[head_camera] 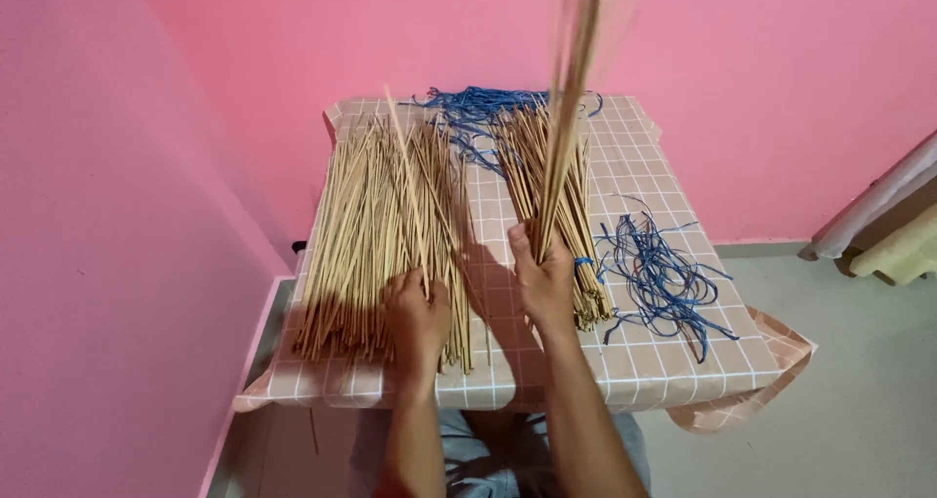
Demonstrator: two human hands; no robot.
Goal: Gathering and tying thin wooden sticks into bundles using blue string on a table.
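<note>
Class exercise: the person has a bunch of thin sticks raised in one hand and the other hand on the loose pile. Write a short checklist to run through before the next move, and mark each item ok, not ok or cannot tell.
1. Right hand has a closed grip on the raised bunch of sticks: ok.
2. Left hand rests on the loose pile of sticks: ok.
3. Raised bunch ends level: cannot tell, the tips are blurred and cut off.
4. Blue strings lie near the right hand: ok.
5. Tied bundle stays on the table: ok.
6. Tablecloth flat: not ok, its right corner hangs loose.
</note>
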